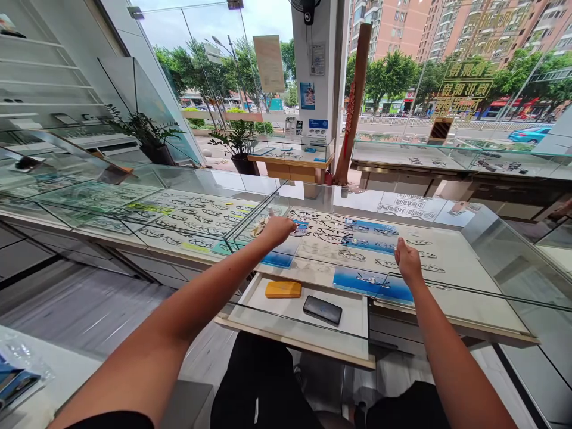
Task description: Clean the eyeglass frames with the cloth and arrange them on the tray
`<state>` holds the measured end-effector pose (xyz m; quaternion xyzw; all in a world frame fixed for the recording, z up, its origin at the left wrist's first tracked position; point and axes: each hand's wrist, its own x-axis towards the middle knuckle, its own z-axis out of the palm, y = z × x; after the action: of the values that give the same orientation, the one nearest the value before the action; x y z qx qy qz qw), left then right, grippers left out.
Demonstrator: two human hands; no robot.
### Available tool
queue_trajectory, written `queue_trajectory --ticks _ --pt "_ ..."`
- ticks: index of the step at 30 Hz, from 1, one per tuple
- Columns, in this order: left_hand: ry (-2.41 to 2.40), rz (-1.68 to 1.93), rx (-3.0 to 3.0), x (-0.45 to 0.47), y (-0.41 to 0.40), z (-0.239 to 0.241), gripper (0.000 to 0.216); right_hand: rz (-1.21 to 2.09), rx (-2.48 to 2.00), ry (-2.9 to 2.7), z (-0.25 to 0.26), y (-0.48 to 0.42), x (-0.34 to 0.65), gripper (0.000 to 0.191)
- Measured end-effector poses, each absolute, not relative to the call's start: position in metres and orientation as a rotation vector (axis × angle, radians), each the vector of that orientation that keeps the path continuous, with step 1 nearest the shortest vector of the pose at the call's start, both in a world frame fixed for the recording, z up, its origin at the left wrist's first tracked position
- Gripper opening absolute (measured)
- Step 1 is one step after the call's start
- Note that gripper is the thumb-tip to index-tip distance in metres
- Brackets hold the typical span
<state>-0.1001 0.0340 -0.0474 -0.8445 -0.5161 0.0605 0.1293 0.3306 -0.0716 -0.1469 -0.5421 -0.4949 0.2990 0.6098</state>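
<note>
My left hand (pixel 277 231) is closed, held out over the left part of the glass display case (pixel 447 286). Its fingers curl away from me, so whatever they grip, if anything, is hidden. My right hand (pixel 407 261) is also closed, thumb uppermost, at the right side of the same case; I cannot make out anything in it. Between the hands lie rows of eyeglasses (pixel 351 255), some on blue cards (pixel 348 280). Whether either hand touches the glass cannot be told. Below, an open drawer (pixel 259 316) contains a yellow glasses case (pixel 283 289) and a dark glasses case (pixel 322 310).
Another glass case with eyeglasses (pixel 196 223) adjoins on the left. Potted plants (pixel 241 149), a wooden post (pixel 356 107) and further display counters (pixel 402 158) stand near the windows. A white table (pixel 67 372) with plastic-wrapped items is at lower left.
</note>
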Motion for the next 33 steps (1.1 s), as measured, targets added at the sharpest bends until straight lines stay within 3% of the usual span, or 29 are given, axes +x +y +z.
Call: queue_trajectory --ticks 13,23,33 --pt "-1.496 -0.014 -2.481 -0.106 0.044 -0.045 0.033 0.847 -1.132 -1.12 -0.142 -0.076 0.336 0.069" --pt "-1.638 0.17 -2.443 -0.078 0.073 -0.032 0.021 0.842 -1.221 -1.056 -0.142 -0.074 0.334 0.079" --pt "-1.652 0.06 -2.468 -0.077 0.079 -0.033 0.026 0.808 -1.303 -1.076 -0.131 -0.079 0.327 0.081"
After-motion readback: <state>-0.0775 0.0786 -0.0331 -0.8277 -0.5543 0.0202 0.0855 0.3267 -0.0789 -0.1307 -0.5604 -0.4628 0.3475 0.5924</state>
